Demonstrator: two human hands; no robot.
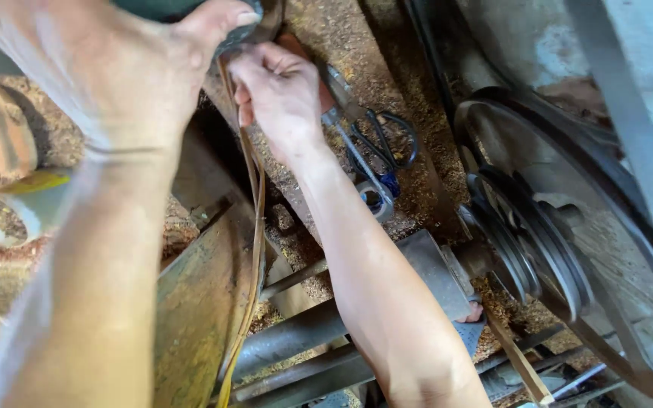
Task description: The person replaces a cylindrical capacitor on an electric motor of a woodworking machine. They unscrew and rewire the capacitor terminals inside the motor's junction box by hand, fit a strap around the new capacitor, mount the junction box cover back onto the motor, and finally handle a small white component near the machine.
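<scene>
At the far left, a roll of pale tape (17,208) lay on sawdust. The left hand (137,68) pressed its thumb on a dark edge up top, grip closed. A thin tan strip (255,219) hung down between the arms. The right hand (277,94) seemed to pinch that strip's top, though this was blurry. Scissors (372,151) lay just right of it, and a big belt wheel (568,249) stood at the right.
</scene>
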